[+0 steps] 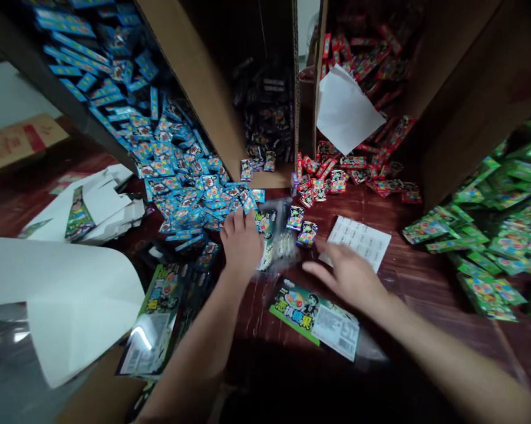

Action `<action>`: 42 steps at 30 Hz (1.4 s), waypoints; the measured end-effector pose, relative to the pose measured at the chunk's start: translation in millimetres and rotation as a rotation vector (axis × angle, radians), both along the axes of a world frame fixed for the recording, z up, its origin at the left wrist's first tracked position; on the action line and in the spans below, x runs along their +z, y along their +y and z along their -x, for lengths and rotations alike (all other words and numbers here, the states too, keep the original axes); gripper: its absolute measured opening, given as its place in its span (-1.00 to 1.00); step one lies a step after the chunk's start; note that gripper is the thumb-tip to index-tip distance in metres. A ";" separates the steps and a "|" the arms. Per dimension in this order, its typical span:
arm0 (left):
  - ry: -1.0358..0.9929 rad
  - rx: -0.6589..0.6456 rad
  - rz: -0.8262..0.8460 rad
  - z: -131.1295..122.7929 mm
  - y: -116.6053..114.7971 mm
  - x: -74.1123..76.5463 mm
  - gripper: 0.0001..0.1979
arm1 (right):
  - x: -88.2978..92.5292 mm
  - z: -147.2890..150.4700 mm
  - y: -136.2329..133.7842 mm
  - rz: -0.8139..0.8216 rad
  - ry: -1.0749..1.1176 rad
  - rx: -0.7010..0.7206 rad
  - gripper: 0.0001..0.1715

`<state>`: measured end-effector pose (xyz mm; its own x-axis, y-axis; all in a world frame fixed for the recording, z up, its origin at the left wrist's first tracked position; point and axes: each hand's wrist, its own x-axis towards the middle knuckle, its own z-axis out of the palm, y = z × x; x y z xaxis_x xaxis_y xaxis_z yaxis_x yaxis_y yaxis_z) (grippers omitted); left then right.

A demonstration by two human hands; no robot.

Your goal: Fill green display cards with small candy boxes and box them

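Observation:
My left hand (242, 241) lies palm down on the dark wooden table (424, 282), its fingers at the edge of a heap of small blue packets (181, 176), and it holds down a clear plastic bag (276, 235) with a printed card inside. My right hand (349, 274) hovers blurred, fingers spread, between a white printed sheet (360, 238) and a green-labelled flat bag (316, 318). Two purple packets (301, 225) lie just beyond the bag.
Open cardboard boxes hold dark packets (267, 118) and red packets (362, 153), with white paper (345, 112) in the red box. Green packets (499, 235) are piled at the right. A stack of green-labelled bags (159, 318) and white sheets (71, 294) lie at the left.

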<state>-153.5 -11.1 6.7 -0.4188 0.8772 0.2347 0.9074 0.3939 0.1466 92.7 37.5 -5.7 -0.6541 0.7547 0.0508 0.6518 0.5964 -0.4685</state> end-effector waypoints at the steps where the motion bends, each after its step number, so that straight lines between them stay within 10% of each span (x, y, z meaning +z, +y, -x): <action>1: 0.070 0.040 0.083 14.5 23.0 6.8 -0.39 | 6.8 13.0 23.7 -0.056 0.004 0.024 -0.22; 5: 0.168 0.018 0.384 58.8 93.3 23.6 -0.21 | 12.3 73.0 99.9 -0.027 -0.205 0.137 -0.01; 9: 0.205 -0.107 0.498 83.8 111.3 27.3 0.01 | 5.8 111.7 122.1 0.007 -0.186 0.154 -0.01; 15: 0.290 -0.210 0.433 83.3 103.8 43.1 -0.18 | 25.5 60.3 96.3 -0.058 0.030 0.124 0.09; 19: 0.250 -0.460 0.321 21.9 90.3 52.4 -0.13 | 24.3 -52.9 55.4 -0.035 0.092 0.169 0.09; 24: -0.019 -1.108 0.274 -119.7 30.6 37.5 -0.20 | 0.9 -179.2 -19.0 0.088 -0.215 0.129 0.08; 31: -0.038 -1.317 0.487 -221.9 8.9 -9.3 -0.11 | 2.3 -226.5 -34.5 0.010 -0.231 0.075 0.15; 35: 0.032 -1.283 0.483 -212.0 52.4 2.8 0.05 | 21.9 -229.4 37.3 -0.276 -0.256 0.008 -0.25; 42: 0.358 -0.685 0.408 -157.5 209.1 38.2 -0.29 | 30.7 -170.5 173.8 -0.320 -0.329 0.047 -0.70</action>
